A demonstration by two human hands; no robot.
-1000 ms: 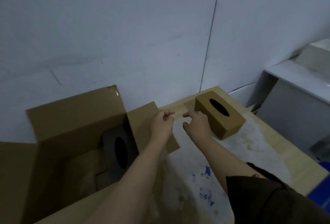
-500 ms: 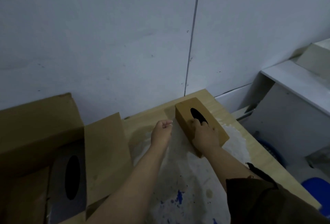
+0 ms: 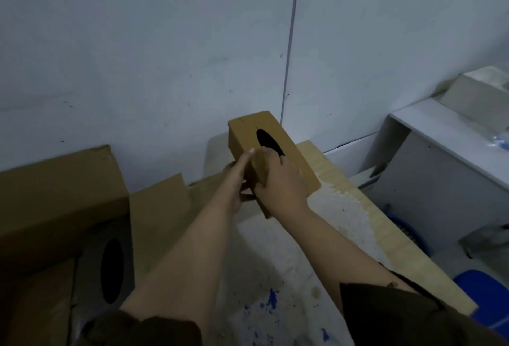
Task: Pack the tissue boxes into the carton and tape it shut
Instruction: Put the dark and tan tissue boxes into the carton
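Note:
A brown tissue box (image 3: 298, 165) with a dark oval slot is lifted off the table, tilted, far end up. My right hand (image 3: 281, 183) grips its near end from above. My left hand (image 3: 238, 180) holds its left side and underside, fingers along the edge. The open carton (image 3: 63, 188) stands at the left with its flaps up. Inside it a grey tissue box (image 3: 91, 271) stands on its side, oval slot facing me.
The wooden table (image 3: 355, 207) has white and blue paint stains and ends close to the right. A white cabinet (image 3: 446, 158) stands right of it, with a blue container (image 3: 484, 298) on the floor. The wall is just behind.
Both hands reached to the brown tissue box, closed on it and raised it off the table. The view shifted right, so the carton now sits further left.

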